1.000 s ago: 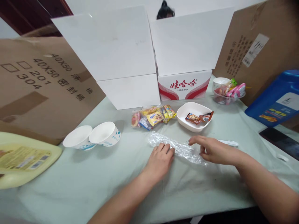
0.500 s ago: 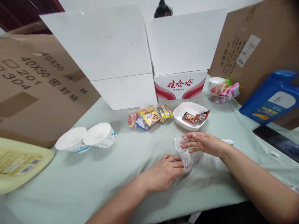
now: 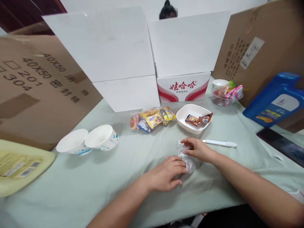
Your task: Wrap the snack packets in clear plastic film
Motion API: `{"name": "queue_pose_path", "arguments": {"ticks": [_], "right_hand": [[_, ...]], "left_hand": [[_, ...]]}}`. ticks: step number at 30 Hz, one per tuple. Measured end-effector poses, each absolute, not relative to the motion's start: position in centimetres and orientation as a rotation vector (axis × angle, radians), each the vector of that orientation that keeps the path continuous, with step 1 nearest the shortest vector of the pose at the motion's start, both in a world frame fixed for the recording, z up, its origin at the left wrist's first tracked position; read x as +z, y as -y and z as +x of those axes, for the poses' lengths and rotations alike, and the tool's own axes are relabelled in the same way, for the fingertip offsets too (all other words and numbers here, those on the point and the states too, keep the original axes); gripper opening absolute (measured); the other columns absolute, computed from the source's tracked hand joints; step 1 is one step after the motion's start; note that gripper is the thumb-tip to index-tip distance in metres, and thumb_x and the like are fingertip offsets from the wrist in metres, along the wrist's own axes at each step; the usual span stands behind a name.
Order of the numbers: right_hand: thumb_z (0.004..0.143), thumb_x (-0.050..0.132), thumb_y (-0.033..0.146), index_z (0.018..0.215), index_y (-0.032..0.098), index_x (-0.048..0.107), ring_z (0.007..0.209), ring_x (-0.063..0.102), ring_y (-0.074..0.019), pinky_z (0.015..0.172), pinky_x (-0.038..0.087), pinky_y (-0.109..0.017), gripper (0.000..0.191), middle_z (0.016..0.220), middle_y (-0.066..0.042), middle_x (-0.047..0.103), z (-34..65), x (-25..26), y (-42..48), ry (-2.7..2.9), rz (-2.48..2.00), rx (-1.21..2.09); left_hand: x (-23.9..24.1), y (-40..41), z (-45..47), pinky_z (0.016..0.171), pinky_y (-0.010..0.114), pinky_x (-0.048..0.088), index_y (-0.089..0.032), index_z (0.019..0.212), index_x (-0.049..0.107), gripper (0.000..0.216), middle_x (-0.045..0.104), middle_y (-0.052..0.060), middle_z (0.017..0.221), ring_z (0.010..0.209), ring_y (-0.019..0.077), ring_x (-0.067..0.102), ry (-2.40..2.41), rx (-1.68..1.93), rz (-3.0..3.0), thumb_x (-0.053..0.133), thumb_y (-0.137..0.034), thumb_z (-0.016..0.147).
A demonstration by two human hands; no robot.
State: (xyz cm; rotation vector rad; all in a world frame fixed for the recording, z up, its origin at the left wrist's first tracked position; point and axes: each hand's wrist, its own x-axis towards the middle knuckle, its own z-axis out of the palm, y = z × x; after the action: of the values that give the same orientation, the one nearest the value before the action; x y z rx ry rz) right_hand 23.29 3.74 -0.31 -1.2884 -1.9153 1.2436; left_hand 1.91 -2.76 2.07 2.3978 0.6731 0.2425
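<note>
A crumpled clear plastic bag (image 3: 188, 163) lies on the cloth between my two hands. My left hand (image 3: 166, 173) rests palm down with its fingertips laid over the bag's near left edge, thumb held apart. From the right, my right hand (image 3: 198, 149) curls its fingers and thumb around the bag's upper part; the exact grip is partly hidden. Just beyond is a white square bowl (image 3: 181, 119) containing brown snack packets (image 3: 193, 120). Right of my right hand lies a white slim-handled tool (image 3: 220, 143), its far end hidden behind the hand.
Snack packets in clear plastic (image 3: 154, 120) lie left of the bowl. Two paper bowls (image 3: 101, 137) stand left. A tub of sweets (image 3: 228, 98), a blue bottle (image 3: 273, 101) and a phone (image 3: 283, 145) are right. White boxes (image 3: 125, 91) wall the back; a person's head shows above.
My right hand has come down and curled its outstretched fingers onto the bag, which is more bunched up. More of the white tool shows. My left hand has barely moved.
</note>
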Motion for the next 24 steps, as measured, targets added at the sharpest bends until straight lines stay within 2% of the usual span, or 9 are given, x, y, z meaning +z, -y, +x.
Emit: {"name": "queue_pose_path", "arguments": {"ticks": [3,6,8,11,13,15,18,24], "right_hand": [[0.080,0.062,0.017,0.089,0.019,0.069,0.074,0.061,-0.0169,0.072,0.050,-0.033,0.012,0.085,-0.005,0.066,23.7,1.5,-3.1,2.080,-1.120,0.860],[0.088,0.057,0.020,0.088,0.022,0.066,0.085,0.061,-0.0187,0.082,0.048,-0.036,0.010,0.085,-0.004,0.067,24.7,4.4,-2.1,2.064,-0.869,0.594],[0.090,0.057,0.019,0.090,0.023,0.064,0.099,0.059,-0.0211,0.093,0.044,-0.041,0.008,0.092,-0.004,0.068,25.2,5.9,-1.3,2.060,-0.735,0.521],[0.090,0.055,0.015,0.091,0.023,0.061,0.121,0.050,-0.0238,0.103,0.038,-0.046,0.010,0.111,-0.007,0.065,25.5,7.3,-0.1,2.064,-0.587,0.597],[0.091,0.051,0.011,0.095,0.022,0.059,0.112,0.056,-0.0203,0.096,0.045,-0.039,0.013,0.105,-0.008,0.066,25.6,8.0,0.7,2.103,-0.471,0.776],[0.092,0.049,0.009,0.097,0.021,0.059,0.091,0.063,-0.0149,0.082,0.051,-0.030,0.017,0.090,-0.005,0.068,25.8,8.6,1.4,2.208,-0.328,0.975],[0.091,0.050,0.009,0.094,0.020,0.062,0.078,0.063,-0.0118,0.073,0.050,-0.024,0.016,0.084,-0.003,0.068,25.7,8.6,1.4,2.366,-0.270,1.106],[0.089,0.053,0.017,0.096,0.019,0.064,0.078,0.064,-0.0141,0.069,0.049,-0.024,0.013,0.089,-0.004,0.070,24.0,3.0,-2.6,2.159,-0.935,0.884]], "left_hand": [[2.0,2.7,1.9,0.107,0.040,0.034,-0.023,0.122,0.058,0.041,0.061,0.006,0.125,0.123,0.0257,0.046,-0.696,0.275,2.350,0.066,-0.026,0.082],[1.9,2.6,1.9,0.101,0.040,0.039,-0.022,0.131,0.049,0.054,0.060,0.008,0.121,0.117,0.0257,0.049,-0.774,0.309,2.255,0.067,-0.032,0.081],[1.7,2.6,1.9,0.099,0.040,0.041,-0.021,0.134,0.046,0.059,0.059,0.010,0.120,0.113,0.0260,0.050,-0.811,0.331,2.231,0.066,-0.038,0.081],[1.4,2.7,2.2,0.100,0.040,0.038,-0.020,0.126,0.054,0.049,0.056,0.010,0.123,0.114,0.0268,0.048,-0.779,0.360,2.307,0.064,-0.041,0.083],[1.3,2.9,2.4,0.102,0.041,0.035,-0.022,0.121,0.058,0.042,0.054,0.009,0.129,0.117,0.0274,0.046,-0.753,0.347,2.379,0.063,-0.039,0.084],[1.2,3.2,2.6,0.103,0.041,0.033,-0.026,0.122,0.057,0.039,0.054,0.006,0.132,0.119,0.0274,0.043,-0.732,0.298,2.443,0.063,-0.035,0.084],[1.3,3.7,2.8,0.103,0.043,0.030,-0.030,0.122,0.057,0.037,0.057,0.002,0.131,0.121,0.0282,0.041,-0.735,0.197,2.543,0.061,-0.031,0.085],[1.7,3.9,3.1,0.098,0.043,0.033,-0.029,0.122,0.057,0.033,0.059,0.002,0.128,0.122,0.0291,0.040,-0.763,0.060,2.675,0.058,-0.031,0.088]]}}
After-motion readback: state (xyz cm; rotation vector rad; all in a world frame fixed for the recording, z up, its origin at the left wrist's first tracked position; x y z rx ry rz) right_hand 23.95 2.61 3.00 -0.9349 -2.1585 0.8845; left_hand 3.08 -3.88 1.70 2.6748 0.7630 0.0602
